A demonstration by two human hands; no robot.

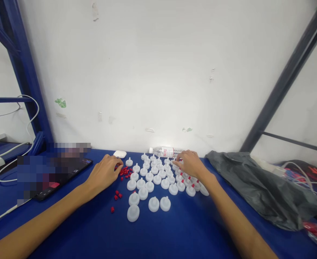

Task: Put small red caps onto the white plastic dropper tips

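My left hand (104, 173) is at the edge of a pile of small red caps (126, 172), thumb and fingers closed on a red cap that shows between the fingertips. My right hand (190, 163) reaches over the right part of a crowd of white nozzle caps (149, 176). Its fingers are bent down and pinched at a white nozzle cap (175, 166), partly hidden by the hand. Beneath and beside that hand, several white nozzle caps carry red tips (193, 186). Those in the middle and left have bare white nozzles. A few red caps (116, 195) lie apart, nearer me.
A clear plastic bottle (166, 151) lies along the wall, with a white rounded case (120, 154) to its left. A dark phone or tablet (66, 178) with a cable rests at left. Grey plastic sheeting (258, 187) covers the right side. Blue metal posts (30, 68) flank the blue table.
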